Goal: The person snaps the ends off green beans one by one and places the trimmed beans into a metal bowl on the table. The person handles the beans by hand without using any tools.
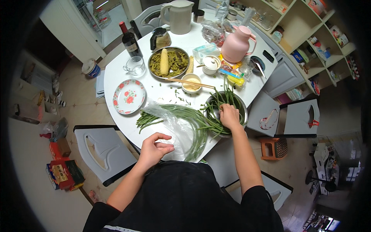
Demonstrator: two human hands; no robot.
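My right hand (229, 116) reaches over a steel bowl (245, 108), its fingers closed around some long green beans (213, 119). Part of the grip is hidden by the hand itself. Several beans stick up past the bowl's far rim, and others trail over its left side. A larger bundle of yardlong beans (176, 111) curves across the table, partly inside a clear plastic bag (179, 130). Beside that bag hovers my left hand (156, 148), fingers apart and holding nothing. Short green bits (180, 97) lie scattered beyond the bundle.
Behind the beans, chopsticks (188, 83) rest across a small bowl (191, 88). Around it stand a floral plate (129, 97), a glass cup (135, 67), a pan of pods with corn (168, 62), a wine bottle (132, 43) and a pink jug (237, 45). Chairs (104, 150) flank the table.
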